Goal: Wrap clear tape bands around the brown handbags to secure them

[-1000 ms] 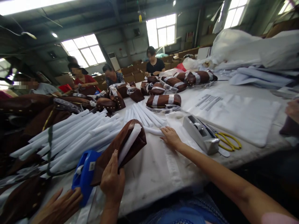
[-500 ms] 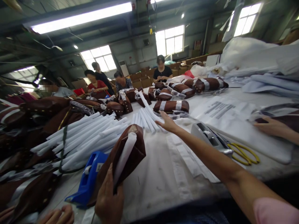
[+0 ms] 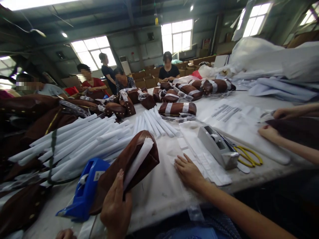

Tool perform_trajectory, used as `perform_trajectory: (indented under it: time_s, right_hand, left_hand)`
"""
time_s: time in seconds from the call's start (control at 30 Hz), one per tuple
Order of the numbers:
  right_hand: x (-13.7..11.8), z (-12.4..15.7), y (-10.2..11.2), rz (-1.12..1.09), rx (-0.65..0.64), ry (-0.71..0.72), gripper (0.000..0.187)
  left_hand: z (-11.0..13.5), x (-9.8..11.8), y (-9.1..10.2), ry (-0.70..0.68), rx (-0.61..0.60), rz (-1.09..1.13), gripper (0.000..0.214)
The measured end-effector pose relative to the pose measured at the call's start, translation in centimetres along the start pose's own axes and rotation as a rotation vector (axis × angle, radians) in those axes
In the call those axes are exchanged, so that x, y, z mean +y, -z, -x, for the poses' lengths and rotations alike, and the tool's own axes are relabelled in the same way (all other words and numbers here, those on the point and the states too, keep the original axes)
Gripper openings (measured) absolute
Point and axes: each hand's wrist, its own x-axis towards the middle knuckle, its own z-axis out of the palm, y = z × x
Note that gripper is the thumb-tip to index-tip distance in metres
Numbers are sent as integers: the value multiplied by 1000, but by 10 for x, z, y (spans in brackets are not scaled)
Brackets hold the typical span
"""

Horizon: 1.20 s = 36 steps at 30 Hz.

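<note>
My left hand [image 3: 116,204] grips the near end of a folded brown leather bag [image 3: 129,162] that has a white paper roll [image 3: 138,157] tucked into its fold. It holds the bag up off the white table [image 3: 159,196]. My right hand [image 3: 188,171] lies flat with fingers apart on the table, on thin clear film beside a stack of white strips [image 3: 206,162]. It holds nothing. A blue tape dispenser [image 3: 84,189] stands just left of the bag.
Several white paper rolls [image 3: 82,139] lie across the table's left and middle. A grey tape dispenser [image 3: 218,146] and yellow-handled scissors [image 3: 248,155] sit to the right. Taped brown bags [image 3: 177,108] pile up further back. A co-worker's hands [image 3: 269,132] work at the right; other people sit at the far end.
My right hand has drawn back from the far white rolls to the near part of the table and now lies flat. My left hand still holds the brown bag.
</note>
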Motion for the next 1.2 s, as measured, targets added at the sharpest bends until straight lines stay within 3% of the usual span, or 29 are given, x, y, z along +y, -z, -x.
perform_trajectory:
  time_s: [0.13, 0.2, 0.3, 0.37, 0.43, 0.5, 0.6, 0.7, 0.8, 0.9, 1.07, 1.2]
  right_hand:
    - [-30, 28, 15, -146, -92, 18, 26]
    - [-39, 27, 26, -179, -108, -32, 28]
    - [-39, -6, 32, -186, 5, -89, 38]
    - [-32, -37, 24, -126, 42, -146, 50]
    - [-25, -59, 10, -64, -35, -254, 73]
    - [-24, -64, -6, -44, -115, -300, 82]
    - [-32, -39, -21, -76, -141, -179, 81]
    - [-43, -5, -21, -154, -163, -3, 81]
    - [-50, 2, -14, -239, -142, 94, 61]
    - [-50, -19, -16, -256, -89, 91, 42]
    - [-46, -70, -40, -171, -84, 106, 64]
    - [-48, -93, -40, -202, -52, 168, 53]
  left_hand:
    - [0, 0, 0, 4, 17, -1, 76]
    - [-1, 0, -1, 24, 29, -16, 75]
    - [-2, 0, 0, 53, 44, -50, 73]
    - [-2, 0, 0, 61, 50, -69, 73]
    - [-3, 0, 1, 54, 58, -69, 72]
    - [-3, -1, 1, 38, 70, -56, 72]
    - [-3, -4, 1, 25, 89, -40, 72]
    - [-2, -5, 1, 44, 99, -45, 71]
    - [-3, -5, 1, 75, 105, -49, 70]
    - [-4, -6, 0, 94, 111, -33, 69]
    - [-10, -4, -4, 85, 120, -43, 65]
    - [-18, 3, -7, 9, 139, -29, 65]
